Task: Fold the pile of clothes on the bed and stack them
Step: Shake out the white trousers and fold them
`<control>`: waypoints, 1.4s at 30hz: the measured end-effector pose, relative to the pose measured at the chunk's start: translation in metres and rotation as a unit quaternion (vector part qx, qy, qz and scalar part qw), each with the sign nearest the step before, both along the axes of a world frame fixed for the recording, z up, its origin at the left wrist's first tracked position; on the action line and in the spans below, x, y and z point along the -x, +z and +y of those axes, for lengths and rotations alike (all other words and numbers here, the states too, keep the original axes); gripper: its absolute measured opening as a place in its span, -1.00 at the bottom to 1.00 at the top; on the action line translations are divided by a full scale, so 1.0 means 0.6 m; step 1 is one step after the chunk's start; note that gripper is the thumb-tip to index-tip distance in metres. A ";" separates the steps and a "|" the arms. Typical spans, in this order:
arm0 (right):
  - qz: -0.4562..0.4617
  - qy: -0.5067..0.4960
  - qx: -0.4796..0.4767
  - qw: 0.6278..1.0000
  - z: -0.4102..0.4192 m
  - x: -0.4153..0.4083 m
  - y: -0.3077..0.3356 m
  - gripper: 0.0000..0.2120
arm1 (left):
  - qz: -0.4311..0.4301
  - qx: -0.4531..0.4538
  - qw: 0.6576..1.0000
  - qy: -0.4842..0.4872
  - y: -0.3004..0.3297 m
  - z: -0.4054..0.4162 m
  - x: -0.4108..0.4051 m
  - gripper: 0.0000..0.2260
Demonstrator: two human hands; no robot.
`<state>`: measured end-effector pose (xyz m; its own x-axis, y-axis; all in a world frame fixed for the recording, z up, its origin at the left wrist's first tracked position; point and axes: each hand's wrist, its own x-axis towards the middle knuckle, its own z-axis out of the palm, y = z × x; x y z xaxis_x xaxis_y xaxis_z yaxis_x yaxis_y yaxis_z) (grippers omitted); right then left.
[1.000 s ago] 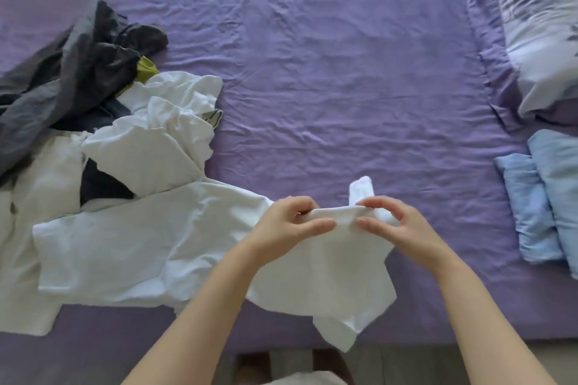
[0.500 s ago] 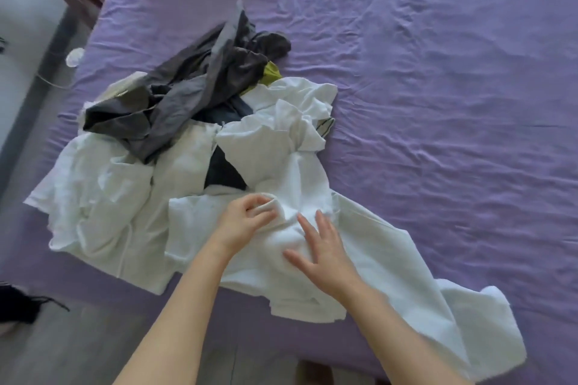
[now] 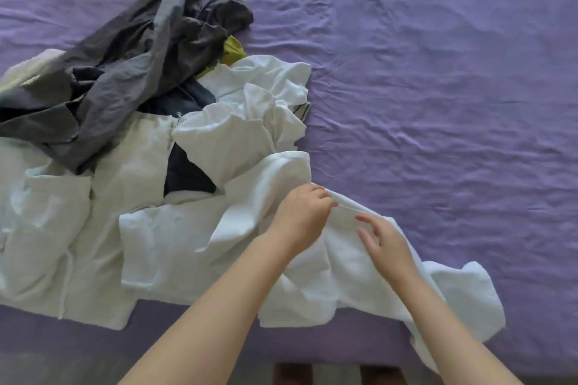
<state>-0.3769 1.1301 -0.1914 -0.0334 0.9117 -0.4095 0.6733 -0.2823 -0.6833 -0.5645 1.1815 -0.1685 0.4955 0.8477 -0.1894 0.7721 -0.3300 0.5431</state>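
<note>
Both forearms enter cut off at the bottom edge. The left hand (image 3: 301,216) pinches an edge of the crumpled white cotton garment (image 3: 359,272) draped over the near edge of the wrinkled purple bedsheet (image 3: 438,87); the right hand (image 3: 383,242) rests on it, fingers spread. Farther left, a creased grey garment (image 3: 125,72) tops the heap of white clothes (image 3: 93,212), half hiding a dark item with unreadable white lettering (image 3: 179,113).

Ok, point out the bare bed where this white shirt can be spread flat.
Free: the wrinkled purple sheet right of the clothes pile and beyond the right hand. Crowded: the left side, under the crumpled grey garment and white clothes. The left hand pinches the white shirt.
</note>
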 end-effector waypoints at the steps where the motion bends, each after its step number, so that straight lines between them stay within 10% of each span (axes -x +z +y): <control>1: -0.044 -0.014 0.003 0.999 0.007 -0.031 -0.008 -0.74 | 0.014 0.015 0.999 -0.029 -0.010 0.004 -0.021 -0.75; 14: -0.357 0.192 0.100 0.909 -0.057 -0.249 -0.060 -0.69 | 0.279 0.162 0.935 -0.145 -0.079 0.046 -0.206 -0.60; 19: -0.212 0.150 0.185 0.948 -0.014 -0.362 -0.024 -0.49 | 0.245 0.282 0.921 -0.112 -0.064 0.061 -0.241 -0.72; 23: -0.304 0.010 0.006 0.952 0.071 -0.496 0.026 -0.50 | 0.226 0.282 0.929 -0.083 -0.054 0.097 -0.281 -0.65; 27: -0.203 -0.062 -0.071 0.975 0.145 -0.587 0.017 -0.71 | 0.199 0.242 0.949 -0.035 -0.069 0.124 -0.357 -0.83; 38: 0.096 -0.310 0.126 0.937 0.048 -0.641 -0.063 -0.37 | 0.166 0.243 0.954 -0.049 -0.121 0.132 -0.521 -0.86; 42: 0.099 -0.252 0.187 0.944 0.030 -0.656 -0.064 -0.62 | 0.056 0.307 0.950 0.016 -0.116 0.135 -0.529 -0.82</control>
<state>0.0168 1.1478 -0.2297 0.2562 0.6256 -0.7369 0.2592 -0.7789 -0.5711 -0.2470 1.2623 -0.2382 0.4184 0.5757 -0.7026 0.8407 0.0473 0.5394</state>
